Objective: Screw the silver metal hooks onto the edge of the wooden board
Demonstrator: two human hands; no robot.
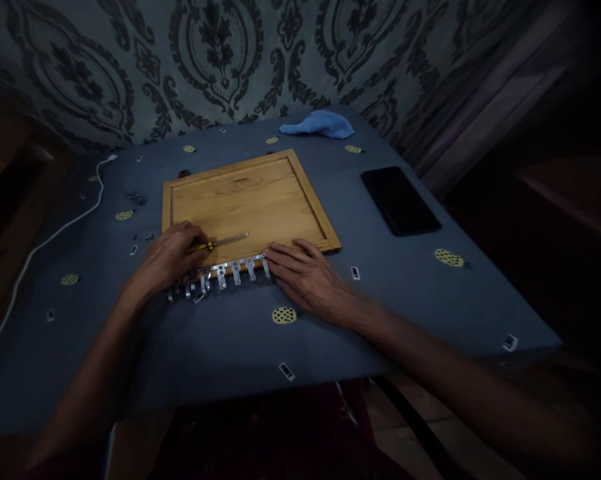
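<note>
Honey-coloured wood forms a rectangular panel with a raised frame border and a recessed, grained face [240, 207], lying flat at the centre of the frame. A silver metal strip with a row of curved hooks [237, 272] runs along the panel's lower edge; the hooks project toward the bottom of the frame, over the blue-grey tablecloth with yellow printed motifs [330, 360]. A slim screwdriver with a yellow-and-black handle and a metal shaft [209, 246] is positioned above the strip, its tip directed right.

The left hand [175, 253] is at the panel's lower left corner, grasping the screwdriver handle between thumb and fingers; the left part of the hook strip lies just below this hand. The right hand [303, 275] is unclenched, fingers extended over the panel's lower right edge, with the fingertips at the right end of the strip.

The rear of the screwdriver handle is concealed by the left fingers. Shadow obscures the leftmost hooks, and contact between the left thumb and the strip cannot be determined. Small dark objects [137, 199] at left of centre are too indistinct to identify. Both forearms are blurred toward the lower corners.
</note>
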